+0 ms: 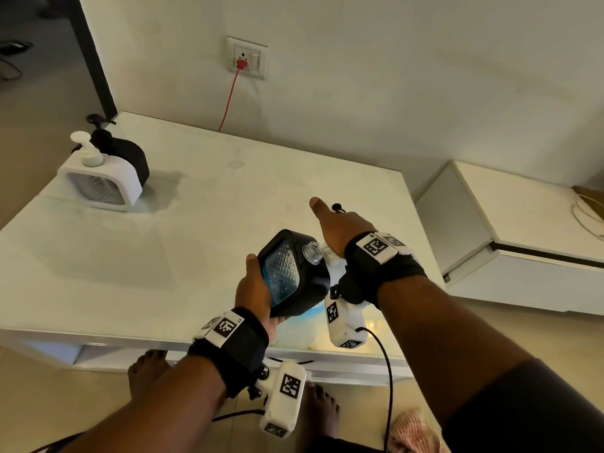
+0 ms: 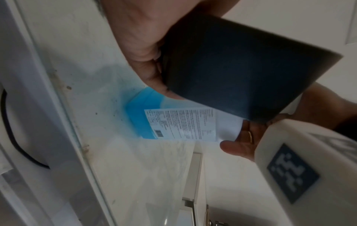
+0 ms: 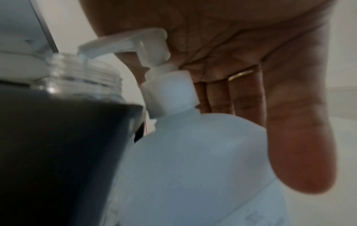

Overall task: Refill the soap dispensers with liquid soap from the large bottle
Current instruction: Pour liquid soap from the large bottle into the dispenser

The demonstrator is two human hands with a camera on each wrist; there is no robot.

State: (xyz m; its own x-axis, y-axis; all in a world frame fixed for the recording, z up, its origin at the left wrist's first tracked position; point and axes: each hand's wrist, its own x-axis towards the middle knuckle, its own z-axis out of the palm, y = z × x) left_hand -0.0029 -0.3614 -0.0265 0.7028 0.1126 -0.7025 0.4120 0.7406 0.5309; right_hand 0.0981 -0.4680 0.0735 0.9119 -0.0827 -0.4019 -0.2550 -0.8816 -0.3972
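We see the left hand [image 1: 253, 289] gripping a black soap dispenser [image 1: 294, 273], fingers and thumb curled round its body, holding it tilted just above the bench [image 1: 196, 223] near the front edge. Its clear threaded neck [image 1: 312, 252] is uncapped and points toward one o'clock; blue liquid shows through the ribbed window.

At three o'clock of the dispenser stands the large bottle [image 3: 193, 160], pale and translucent, with a printed label [image 2: 181, 123] and blue soap low inside. The right hand [image 1: 340, 230] lies flat on its white pump head [image 3: 139, 41], fingers [image 3: 297, 137] straight and relaxed, palm pressing the top. The pump's spout [image 3: 86, 49] reaches over the dispenser's open neck in the right wrist view.

Far off at ten o'clock on the bench stand a white dispenser [image 1: 101, 181] and, touching behind it, another black dispenser [image 1: 127, 155], both with pumps on. A red cable [image 1: 228, 99] runs from the wall socket [image 1: 247, 57] at twelve o'clock.
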